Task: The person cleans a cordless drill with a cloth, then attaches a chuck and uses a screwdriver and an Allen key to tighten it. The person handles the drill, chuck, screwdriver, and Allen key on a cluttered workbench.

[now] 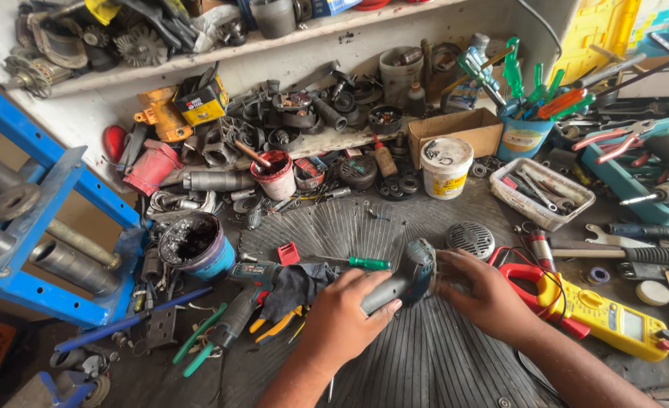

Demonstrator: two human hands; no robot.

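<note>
At the near middle of the desk (440,363), on its ribbed grey mat, a small grey-green power tool body (404,281) is held between both hands. Left hand (343,316): clenched around the tool's grip end, thumb lying along the casing. Right hand (487,293): fingers curled against the tool's head end, touching it; how firm the hold is cannot be told, as the fingertips are hidden behind the casing.

Just behind the tool lies a green-handled screwdriver (361,263), blade pointing left. A round grey vent cover (469,239) sits just beyond the right hand. To the right of that hand, a yellow clamp meter (605,316) with red jaws and red and black leads rests on the desk, touching nothing held.

Left of the left hand: a dark cloth (293,285) draped over a second green power tool (248,291), green-handled pliers (198,349) beside it, and a blue tub (195,245) with black residue inside.

Further back: a white plastic bucket (445,167), a cardboard box (455,130), a clear tray of wrenches (543,193), and a blue cup of screwdrivers (525,125). Loose metal parts crowd the wall shelf (236,49) above.
</note>
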